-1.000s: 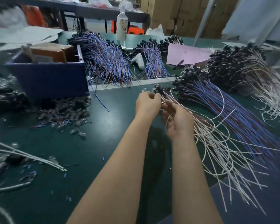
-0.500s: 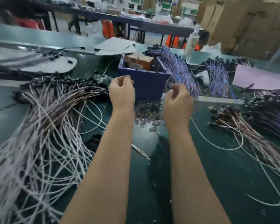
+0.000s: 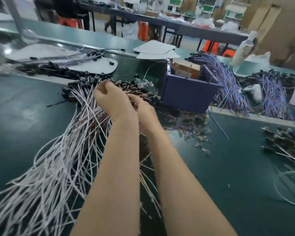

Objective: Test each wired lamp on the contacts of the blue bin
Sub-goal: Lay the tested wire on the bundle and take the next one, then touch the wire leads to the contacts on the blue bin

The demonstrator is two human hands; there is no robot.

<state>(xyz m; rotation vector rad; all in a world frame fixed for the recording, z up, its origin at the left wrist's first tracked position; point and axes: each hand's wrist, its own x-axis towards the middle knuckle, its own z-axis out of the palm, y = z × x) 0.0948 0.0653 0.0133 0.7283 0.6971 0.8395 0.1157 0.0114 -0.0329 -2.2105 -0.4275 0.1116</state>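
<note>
We are curling the left hand [image 3: 113,103] and right hand [image 3: 144,109] over the wired lamps [image 3: 61,159]; whether they are pinching anything we cannot tell; the blue bin [image 3: 186,94] is lying right of the fingers, right hand nearer.

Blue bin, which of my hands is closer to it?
Right. The right hand is just left of the blue bin, over the white-wired lamps; the left hand sits farther left.

Dark blue plastic bin [image 3: 187,97]: no readable marking on its walls.
Brown cardboard box [image 3: 187,67] in bin: pale patch, too blurred to read.
White plastic bottle [image 3: 242,50]: no legible print.
</note>
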